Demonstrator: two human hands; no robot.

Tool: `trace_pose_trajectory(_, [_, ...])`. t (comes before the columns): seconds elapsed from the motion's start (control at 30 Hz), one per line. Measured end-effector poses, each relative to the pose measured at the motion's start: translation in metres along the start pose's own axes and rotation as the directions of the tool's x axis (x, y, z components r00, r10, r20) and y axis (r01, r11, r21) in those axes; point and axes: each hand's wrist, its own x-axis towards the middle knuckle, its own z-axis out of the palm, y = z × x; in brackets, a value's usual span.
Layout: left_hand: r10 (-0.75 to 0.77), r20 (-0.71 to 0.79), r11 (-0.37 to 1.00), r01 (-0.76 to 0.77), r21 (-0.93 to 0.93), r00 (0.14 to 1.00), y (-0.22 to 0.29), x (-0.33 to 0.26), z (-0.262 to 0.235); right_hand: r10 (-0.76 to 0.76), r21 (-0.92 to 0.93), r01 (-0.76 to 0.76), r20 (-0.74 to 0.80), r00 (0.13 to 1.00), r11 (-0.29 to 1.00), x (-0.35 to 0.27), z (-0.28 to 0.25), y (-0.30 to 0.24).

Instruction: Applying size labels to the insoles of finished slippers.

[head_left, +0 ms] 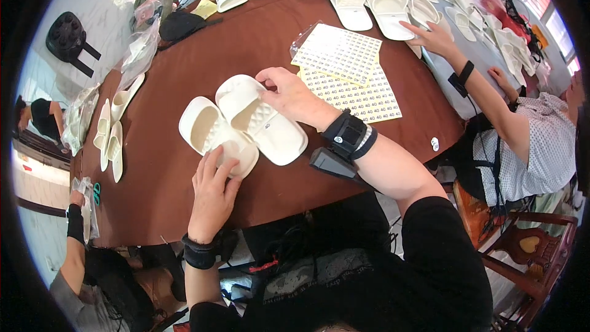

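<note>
Two cream slide slippers lie side by side on the round brown table (203,61). My left hand (213,192) rests on the toe end of the left slipper (206,132), fingers spread over its strap. My right hand (289,93) presses its fingertips onto the strap of the right slipper (270,129), close to the upper end. Both wrists wear black bands, and a small black device hangs from the right one. Just beyond my right hand lie yellow and white sticker sheets (344,67) printed with small labels.
More cream slippers (369,3) crowd the table's far side, where another person's hand (433,37) reaches. A seated person (528,141) is at right. Insoles (114,129) and plastic bags (141,49) lie at left. A wooden chair (528,240) stands at lower right.
</note>
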Motion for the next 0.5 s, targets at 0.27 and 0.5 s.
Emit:
trace_pose_trajectory(0.27, [-0.022, -0.102, 0.995, 0.013, -0.097, 0.995, -0.009, -0.008, 0.011, -0.166, 0.081, 0.182, -0.173, 0.971, 0.980, 0.008, -0.020, 0.003])
trace_pose_trajectory(0.5, [-0.024, -0.255, 0.997, 0.006, -0.072, 0.967, -0.013, -0.009, 0.023, -0.051, 0.519, 0.197, -0.282, 0.958, 0.832, -0.009, -0.082, -0.054])
